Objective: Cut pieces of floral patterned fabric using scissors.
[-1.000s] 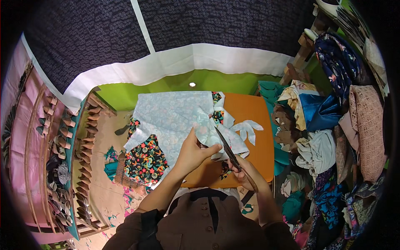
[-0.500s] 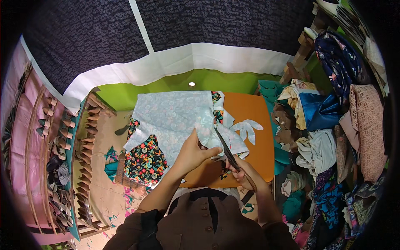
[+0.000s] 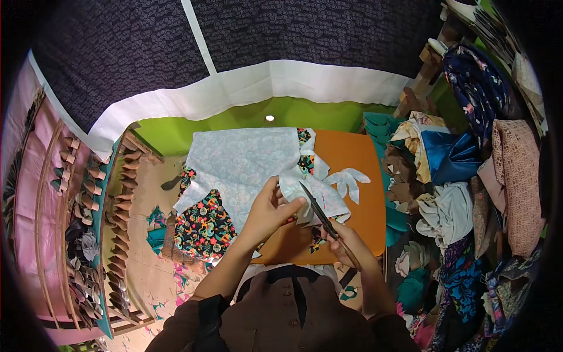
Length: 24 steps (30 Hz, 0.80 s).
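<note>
My left hand [image 3: 274, 206] pinches the near edge of a pale piece of fabric [image 3: 298, 193], thumb toward the right. In my right hand [image 3: 346, 245] is a pair of dark scissors [image 3: 319, 214], fingers wrapped round the handles. Their long blades point up and to the left, the tip lying against the pale fabric just right of my left fingers. Beneath spreads floral fabric [image 3: 204, 229], its whitish reverse side [image 3: 240, 152] facing up over much of it and its black print with red and orange flowers showing at the near left and right edges.
The fabric lies on an orange table [image 3: 343, 149]; a pale leaf-shaped scrap [image 3: 349, 180] rests at its right. Shoes and wooden lasts fill a rack [image 3: 120, 229] at left. Cloth heaps, including blue satin [image 3: 448, 158], crowd the right. A dark patterned curtain [image 3: 293, 35] hangs beyond.
My left hand has shifted slightly left and up, with the fabric edge turned a little. The scissors have moved only slightly, and their blades look somewhat differently angled.
</note>
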Available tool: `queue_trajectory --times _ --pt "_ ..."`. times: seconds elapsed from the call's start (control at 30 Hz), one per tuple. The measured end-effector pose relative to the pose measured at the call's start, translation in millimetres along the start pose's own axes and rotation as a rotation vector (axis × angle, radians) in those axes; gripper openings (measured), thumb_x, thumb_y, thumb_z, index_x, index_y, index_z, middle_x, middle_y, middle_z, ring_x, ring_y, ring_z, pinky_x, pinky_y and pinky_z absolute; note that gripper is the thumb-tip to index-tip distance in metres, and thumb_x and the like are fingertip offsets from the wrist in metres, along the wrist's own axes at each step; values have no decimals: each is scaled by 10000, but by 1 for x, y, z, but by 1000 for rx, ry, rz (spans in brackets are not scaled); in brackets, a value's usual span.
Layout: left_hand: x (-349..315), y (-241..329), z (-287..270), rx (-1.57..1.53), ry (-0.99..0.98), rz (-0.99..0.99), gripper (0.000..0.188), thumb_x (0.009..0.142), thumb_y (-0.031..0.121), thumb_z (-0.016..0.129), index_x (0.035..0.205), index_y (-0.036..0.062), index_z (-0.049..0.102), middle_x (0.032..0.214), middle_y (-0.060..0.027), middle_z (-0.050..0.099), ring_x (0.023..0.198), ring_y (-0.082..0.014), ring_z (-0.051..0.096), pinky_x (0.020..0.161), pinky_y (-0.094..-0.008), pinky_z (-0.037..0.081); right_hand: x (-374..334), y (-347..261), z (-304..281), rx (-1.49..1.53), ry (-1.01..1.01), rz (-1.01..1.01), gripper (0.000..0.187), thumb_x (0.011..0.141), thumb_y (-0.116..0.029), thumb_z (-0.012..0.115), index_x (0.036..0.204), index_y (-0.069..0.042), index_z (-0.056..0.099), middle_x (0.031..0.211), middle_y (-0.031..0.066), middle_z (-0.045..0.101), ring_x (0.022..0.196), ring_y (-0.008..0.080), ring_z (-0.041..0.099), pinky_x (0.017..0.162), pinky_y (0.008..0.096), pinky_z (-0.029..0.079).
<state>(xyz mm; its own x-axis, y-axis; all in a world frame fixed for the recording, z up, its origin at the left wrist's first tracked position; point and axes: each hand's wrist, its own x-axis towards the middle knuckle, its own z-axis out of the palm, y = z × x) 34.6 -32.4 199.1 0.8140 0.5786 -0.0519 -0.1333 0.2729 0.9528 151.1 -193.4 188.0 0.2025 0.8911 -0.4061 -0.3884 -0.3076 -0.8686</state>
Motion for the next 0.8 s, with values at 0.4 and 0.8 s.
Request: queue_trajectory --times 0.4,0.8 --pt "-3 -7 26 -32 164 43 469 733 -16 610 1113 -9 335 944 -127 577 843 -145 574 697 -233 467 0 9 13 -116 -31 -250 656 688 -652 486 949 -54 427 732 -46 345 537 11 304 469 137 235" --pt "-3 -2 26 -43 173 5 515 723 -9 620 1131 -17 307 885 -140 601 786 -135 591 659 -224 473 5 21 15 170 12 -18 797 560 -739 478 981 -70 386 723 -59 301 556 21 247 467 150 195"
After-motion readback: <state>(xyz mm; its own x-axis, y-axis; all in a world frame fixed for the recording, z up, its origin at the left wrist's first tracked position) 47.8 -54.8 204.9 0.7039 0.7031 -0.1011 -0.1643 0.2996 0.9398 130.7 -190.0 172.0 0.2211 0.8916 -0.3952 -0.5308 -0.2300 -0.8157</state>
